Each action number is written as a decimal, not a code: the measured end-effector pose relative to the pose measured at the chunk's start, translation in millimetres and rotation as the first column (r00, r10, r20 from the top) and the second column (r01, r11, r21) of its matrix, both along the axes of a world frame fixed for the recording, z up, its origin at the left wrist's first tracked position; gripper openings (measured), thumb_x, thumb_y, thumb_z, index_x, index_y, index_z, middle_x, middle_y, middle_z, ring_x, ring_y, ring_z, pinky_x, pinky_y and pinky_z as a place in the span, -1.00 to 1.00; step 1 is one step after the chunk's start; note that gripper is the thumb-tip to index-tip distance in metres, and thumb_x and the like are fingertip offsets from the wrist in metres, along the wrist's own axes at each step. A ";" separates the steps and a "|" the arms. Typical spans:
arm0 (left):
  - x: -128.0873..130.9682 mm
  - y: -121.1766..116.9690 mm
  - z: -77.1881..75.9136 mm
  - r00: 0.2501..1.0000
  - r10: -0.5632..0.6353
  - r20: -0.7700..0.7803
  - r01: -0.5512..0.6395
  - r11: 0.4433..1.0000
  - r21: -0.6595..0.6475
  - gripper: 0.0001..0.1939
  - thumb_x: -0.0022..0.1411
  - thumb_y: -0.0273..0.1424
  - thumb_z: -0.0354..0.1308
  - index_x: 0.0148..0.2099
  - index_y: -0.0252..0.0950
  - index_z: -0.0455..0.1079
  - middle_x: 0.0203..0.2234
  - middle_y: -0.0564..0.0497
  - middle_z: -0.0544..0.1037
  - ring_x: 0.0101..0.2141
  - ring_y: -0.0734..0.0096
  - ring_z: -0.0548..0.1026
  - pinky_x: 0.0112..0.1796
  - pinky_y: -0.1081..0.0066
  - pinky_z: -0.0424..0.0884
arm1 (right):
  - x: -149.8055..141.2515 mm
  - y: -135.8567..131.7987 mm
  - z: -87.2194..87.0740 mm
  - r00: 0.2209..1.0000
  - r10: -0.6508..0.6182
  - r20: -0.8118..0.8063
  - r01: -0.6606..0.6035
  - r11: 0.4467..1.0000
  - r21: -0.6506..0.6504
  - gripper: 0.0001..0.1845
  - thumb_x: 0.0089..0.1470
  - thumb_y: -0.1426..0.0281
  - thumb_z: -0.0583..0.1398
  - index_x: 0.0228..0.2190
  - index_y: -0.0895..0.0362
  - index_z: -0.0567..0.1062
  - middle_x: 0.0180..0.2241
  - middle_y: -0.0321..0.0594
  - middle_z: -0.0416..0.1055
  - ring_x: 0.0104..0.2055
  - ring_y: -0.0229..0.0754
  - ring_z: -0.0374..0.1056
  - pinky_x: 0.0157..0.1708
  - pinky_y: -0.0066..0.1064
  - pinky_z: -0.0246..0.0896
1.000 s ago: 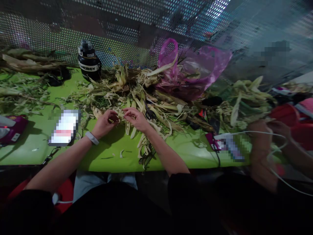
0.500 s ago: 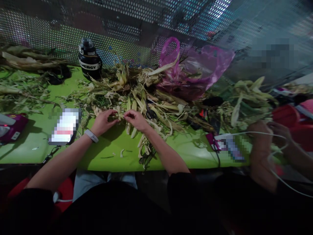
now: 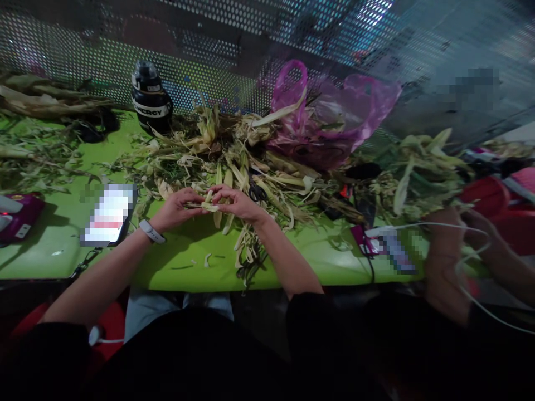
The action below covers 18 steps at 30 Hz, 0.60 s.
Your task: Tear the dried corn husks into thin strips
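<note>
Nearest, we see the person's jeans [image 3: 179, 307] below the front edge of a green table [image 3: 179, 262], on which a few small scraps [image 3: 207, 259] lie. At the right, a co-worker's forearm [image 3: 445, 267] stands beside a phone [image 3: 399, 252] and white cable [image 3: 422, 224]; at the left lies a second, lit phone [image 3: 109, 214]. Above the middle of the table we find the left hand [image 3: 179, 210], a pale band [image 3: 151, 231] at its wrist, and the right hand [image 3: 240, 204]. A pale husk piece [image 3: 210, 206] lies between their fingertips: each grip is narrow, pinching it from its own side. Just beyond the right hand we note black scissors [image 3: 257, 194] on a heap of dry husks [image 3: 209, 142]. Farther back, we observe a dark bottle [image 3: 151, 111], a pink plastic bag [image 3: 326, 147] and, behind both, a perforated screen [image 3: 225, 53].
</note>
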<state>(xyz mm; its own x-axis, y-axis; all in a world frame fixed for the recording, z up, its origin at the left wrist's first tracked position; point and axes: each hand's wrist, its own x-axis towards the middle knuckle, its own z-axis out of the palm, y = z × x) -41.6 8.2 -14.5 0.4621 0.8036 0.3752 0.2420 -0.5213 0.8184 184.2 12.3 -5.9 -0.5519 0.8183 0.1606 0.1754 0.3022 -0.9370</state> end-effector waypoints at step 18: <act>7.7 -15.0 3.0 0.997 -0.027 0.073 0.043 0.972 -0.231 -0.58 0.03 -0.14 0.30 -0.18 -0.38 0.51 -0.37 -0.07 0.58 -0.43 0.43 0.49 -0.42 0.48 0.40 | -1.2 -1.0 1.8 0.986 0.046 -0.160 -0.083 0.969 -0.233 -0.71 -0.16 0.22 0.39 -0.44 0.18 0.54 0.12 -0.06 0.30 0.20 -0.07 0.19 0.20 -0.18 -0.02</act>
<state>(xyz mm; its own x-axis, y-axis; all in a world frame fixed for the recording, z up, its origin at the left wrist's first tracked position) -33.9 -6.8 -11.5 0.4710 0.8563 0.2122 0.1656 -0.3221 0.9321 183.0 11.4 -4.1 -0.5889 0.8066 0.0516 0.0122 0.0727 -0.9973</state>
